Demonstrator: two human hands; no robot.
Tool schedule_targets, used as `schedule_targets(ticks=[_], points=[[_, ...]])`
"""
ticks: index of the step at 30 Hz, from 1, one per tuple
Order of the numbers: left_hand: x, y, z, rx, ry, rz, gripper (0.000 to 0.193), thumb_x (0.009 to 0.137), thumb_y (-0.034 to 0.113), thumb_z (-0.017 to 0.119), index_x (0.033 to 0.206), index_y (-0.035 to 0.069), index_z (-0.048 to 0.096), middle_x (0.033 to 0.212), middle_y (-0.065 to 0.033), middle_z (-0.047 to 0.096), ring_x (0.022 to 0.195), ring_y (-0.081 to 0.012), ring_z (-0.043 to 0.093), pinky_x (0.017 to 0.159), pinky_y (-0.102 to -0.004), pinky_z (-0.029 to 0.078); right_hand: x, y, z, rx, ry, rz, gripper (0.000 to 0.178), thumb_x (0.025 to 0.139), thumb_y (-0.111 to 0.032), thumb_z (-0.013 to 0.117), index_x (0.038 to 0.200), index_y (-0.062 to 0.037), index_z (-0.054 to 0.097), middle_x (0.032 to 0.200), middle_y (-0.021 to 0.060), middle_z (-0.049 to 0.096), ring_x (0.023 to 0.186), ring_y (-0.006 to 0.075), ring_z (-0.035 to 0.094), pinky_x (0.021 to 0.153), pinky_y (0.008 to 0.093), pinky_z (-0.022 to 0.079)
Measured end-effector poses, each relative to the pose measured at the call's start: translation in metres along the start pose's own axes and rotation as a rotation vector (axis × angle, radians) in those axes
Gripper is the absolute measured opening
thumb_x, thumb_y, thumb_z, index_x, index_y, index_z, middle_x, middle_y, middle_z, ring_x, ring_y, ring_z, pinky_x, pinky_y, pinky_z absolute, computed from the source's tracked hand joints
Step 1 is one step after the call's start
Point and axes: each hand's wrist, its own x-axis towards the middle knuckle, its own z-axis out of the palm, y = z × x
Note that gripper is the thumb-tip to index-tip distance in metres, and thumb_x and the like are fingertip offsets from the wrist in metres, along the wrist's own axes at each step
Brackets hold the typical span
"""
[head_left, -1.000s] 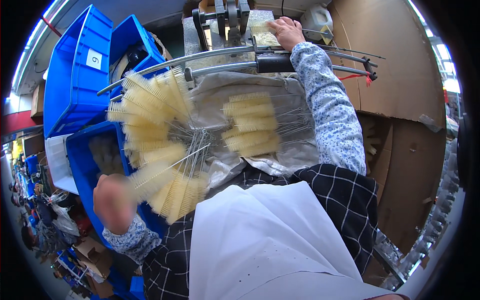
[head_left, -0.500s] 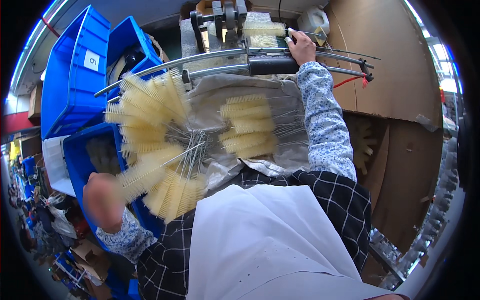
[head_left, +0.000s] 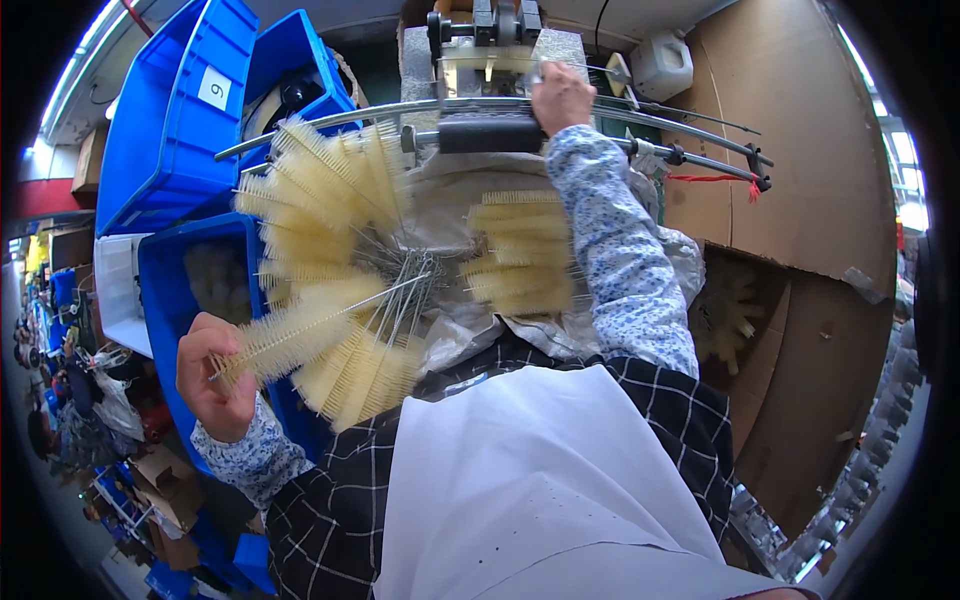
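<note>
A cluttered workshop is spreading around a workbench (head_left: 440,215) draped in crinkled grey plastic sheet. Left of the bench, blue plastic bins (head_left: 180,110) are standing stacked and tilted; the upper one is carrying a small white square label (head_left: 212,90) on its wall. Right of the bench, brown cardboard (head_left: 800,180) is lining the wall, and a white plastic jug (head_left: 662,65) is sitting behind the bench's far edge. On the bench, pale yellow bristle brushes (head_left: 330,200) with twisted wire stems are fanning out in a pile, and a smaller bundle (head_left: 520,255) is lying just right of it. At the bench's far edge a dark metal machine (head_left: 485,30) is standing. The left hand (head_left: 215,375) is closing around one brush (head_left: 290,340) at the bench's near left corner. The right hand (head_left: 562,98) is reaching to the machine, fingers curled against it; what it is gripping cannot be told.
</note>
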Motion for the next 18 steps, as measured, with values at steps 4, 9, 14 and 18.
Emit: schedule_targets(ticks=[4,9,14,18], points=[[0.010,0.006,0.013,0.001,-0.072,0.004,0.027,0.060,0.008,0.055,0.085,0.003,0.046,0.075,-0.0082,0.043,0.067,-0.0149,0.041,0.061,-0.0247,0.033,0.000,-0.033,0.001,-0.020,-0.021,0.010,0.021,0.082,-0.012,0.043,0.097,-0.0077,0.056,0.096,0.0055,0.058,0.092,0.0218,0.055,0.080,0.0416,0.038],[0.019,0.008,0.024,-0.021,-0.148,-0.006,0.026,0.060,0.005,0.055,0.085,0.004,0.047,0.076,-0.0080,0.044,0.068,-0.0141,0.041,0.061,-0.0240,0.032,0.001,-0.022,-0.005,-0.007,-0.074,0.009,0.021,0.080,-0.012,0.045,0.096,-0.0082,0.057,0.097,0.0042,0.058,0.093,0.0204,0.055,0.080,0.0403,0.037],[0.019,0.008,0.016,-0.027,-0.090,-0.048,0.027,0.064,0.005,0.054,0.089,0.003,0.045,0.082,-0.0097,0.043,0.074,-0.0153,0.041,0.067,-0.0261,0.033,0.002,0.035,-0.010,-0.040,0.016,-0.006,0.017,0.076,-0.017,0.054,0.091,-0.0129,0.061,0.091,0.0017,0.060,0.084,0.0190,0.059,0.075,0.0392,0.039],[0.013,0.002,0.010,-0.040,-0.036,-0.070,0.025,0.069,0.005,0.053,0.093,0.003,0.043,0.088,-0.0116,0.041,0.079,-0.0156,0.040,0.072,-0.0271,0.033,0.005,0.094,-0.020,-0.060,0.057,-0.018,0.023,0.077,-0.022,0.054,0.099,-0.0151,0.060,0.093,0.0024,0.061,0.086,0.0213,0.059,0.075,0.0415,0.040]])
